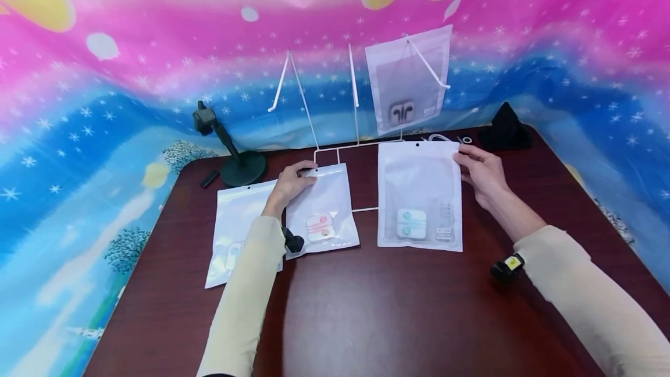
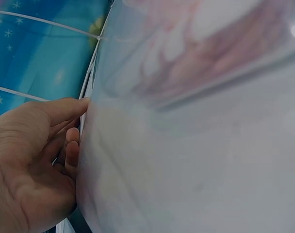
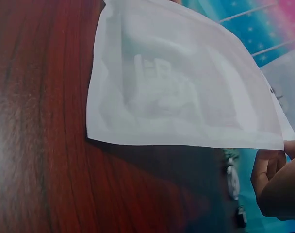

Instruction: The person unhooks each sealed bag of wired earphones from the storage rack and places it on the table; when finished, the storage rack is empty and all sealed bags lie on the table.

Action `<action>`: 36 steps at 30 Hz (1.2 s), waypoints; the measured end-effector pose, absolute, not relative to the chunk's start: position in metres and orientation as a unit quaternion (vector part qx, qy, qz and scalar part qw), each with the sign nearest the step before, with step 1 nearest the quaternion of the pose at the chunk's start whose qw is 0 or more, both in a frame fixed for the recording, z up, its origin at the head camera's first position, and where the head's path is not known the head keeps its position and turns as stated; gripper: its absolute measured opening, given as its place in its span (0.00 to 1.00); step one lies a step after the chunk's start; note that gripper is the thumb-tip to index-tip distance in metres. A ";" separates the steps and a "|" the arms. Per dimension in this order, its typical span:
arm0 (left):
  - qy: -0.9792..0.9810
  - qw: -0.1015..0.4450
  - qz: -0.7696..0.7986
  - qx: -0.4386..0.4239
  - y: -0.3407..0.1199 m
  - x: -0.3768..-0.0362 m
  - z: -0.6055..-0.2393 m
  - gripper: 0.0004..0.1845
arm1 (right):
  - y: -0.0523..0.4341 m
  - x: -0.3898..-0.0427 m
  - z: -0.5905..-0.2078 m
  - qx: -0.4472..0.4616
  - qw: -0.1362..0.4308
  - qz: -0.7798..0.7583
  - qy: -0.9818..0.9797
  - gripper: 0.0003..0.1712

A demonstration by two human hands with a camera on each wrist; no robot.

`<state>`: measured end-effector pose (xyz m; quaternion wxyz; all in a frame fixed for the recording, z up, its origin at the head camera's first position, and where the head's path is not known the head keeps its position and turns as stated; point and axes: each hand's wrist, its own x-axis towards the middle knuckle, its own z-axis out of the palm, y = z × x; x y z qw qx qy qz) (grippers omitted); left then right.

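My right hand [image 1: 484,173] pinches the top corner of the blue-earphone pouch [image 1: 420,196] lying on the bench [image 1: 377,307]; my left hand [image 1: 290,182] pinches the pink-earphone pouch [image 1: 324,208] at its top edge. Both look light, floppy and slick, so I judge corner grips best.

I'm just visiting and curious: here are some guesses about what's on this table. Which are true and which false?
1. The left hand grips the top of the pouch with pink earphones. True.
2. The right hand rests empty on the table. False: it pinches the top corner of the pouch with blue earphones.
3. One pouch hangs on the white wire rack. True.
4. All three rack hooks carry pouches. False: only the right one does.
5. A third pouch lies partly under the left forearm. True.
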<state>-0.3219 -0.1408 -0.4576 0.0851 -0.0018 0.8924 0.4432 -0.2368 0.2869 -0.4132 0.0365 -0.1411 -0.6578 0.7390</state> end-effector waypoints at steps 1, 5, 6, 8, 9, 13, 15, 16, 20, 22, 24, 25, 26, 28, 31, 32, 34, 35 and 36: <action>0.893 0.085 0.442 -0.001 -0.140 -0.322 -0.458 0.19 | 0.286 -0.239 -0.416 -0.148 0.033 0.735 -0.661 0.30; 0.893 0.080 0.443 -0.002 -0.139 -0.323 -0.460 0.19 | 0.279 -0.251 -0.425 -0.174 0.025 0.727 -0.664 0.29; 0.893 0.079 0.443 -0.003 -0.139 -0.323 -0.460 0.19 | 0.277 -0.253 -0.427 -0.179 0.025 0.724 -0.665 0.29; 0.892 0.080 0.446 -0.003 -0.139 -0.323 -0.460 0.19 | 0.273 -0.259 -0.431 -0.187 0.030 0.726 -0.661 0.27; 0.891 0.083 0.447 -0.003 -0.139 -0.323 -0.460 0.19 | 0.271 -0.261 -0.432 -0.190 0.032 0.724 -0.662 0.27; 0.890 0.090 0.447 -0.004 -0.139 -0.322 -0.461 0.19 | 0.263 -0.270 -0.441 -0.200 0.039 0.724 -0.659 0.24; 0.890 0.086 0.448 -0.003 -0.140 -0.321 -0.461 0.19 | 0.259 -0.274 -0.445 -0.207 0.043 0.724 -0.657 0.24; 0.890 0.084 0.449 -0.002 -0.140 -0.321 -0.461 0.19 | 0.257 -0.276 -0.446 -0.211 0.045 0.726 -0.653 0.24; 0.888 0.078 0.453 -0.001 -0.140 -0.321 -0.460 0.19 | 0.250 -0.282 -0.453 -0.231 0.052 0.730 -0.642 0.23; 0.888 0.079 0.452 -0.002 -0.140 -0.321 -0.460 0.19 | 0.248 -0.283 -0.455 -0.240 0.048 0.724 -0.645 0.23; 0.889 0.082 0.451 -0.003 -0.140 -0.322 -0.459 0.19 | 0.247 -0.283 -0.457 -0.244 0.039 0.717 -0.652 0.24; 0.889 0.083 0.450 -0.003 -0.140 -0.322 -0.459 0.19 | 0.247 -0.283 -0.457 -0.244 0.034 0.717 -0.652 0.24; 0.889 0.084 0.450 -0.003 -0.140 -0.322 -0.459 0.19 | 0.247 -0.283 -0.458 -0.245 0.029 0.715 -0.654 0.23; 0.889 0.084 0.450 -0.004 -0.140 -0.322 -0.459 0.19 | 0.247 -0.283 -0.459 -0.237 0.022 0.714 -0.659 0.23; 0.888 0.082 0.452 -0.005 -0.140 -0.322 -0.458 0.19 | 0.250 -0.284 -0.458 -0.220 0.020 0.718 -0.659 0.23; 0.888 0.082 0.453 -0.005 -0.140 -0.322 -0.458 0.19 | 0.252 -0.284 -0.458 -0.216 0.021 0.718 -0.662 0.23; 0.887 0.083 0.454 -0.005 -0.141 -0.322 -0.458 0.19 | 0.257 -0.284 -0.457 -0.206 0.025 0.722 -0.660 0.23; 0.887 0.084 0.453 -0.005 -0.141 -0.322 -0.458 0.19 | 0.259 -0.284 -0.456 -0.204 0.028 0.727 -0.655 0.22; 0.887 0.085 0.453 -0.005 -0.141 -0.322 -0.458 0.19 | 0.263 -0.284 -0.455 -0.202 0.030 0.731 -0.651 0.23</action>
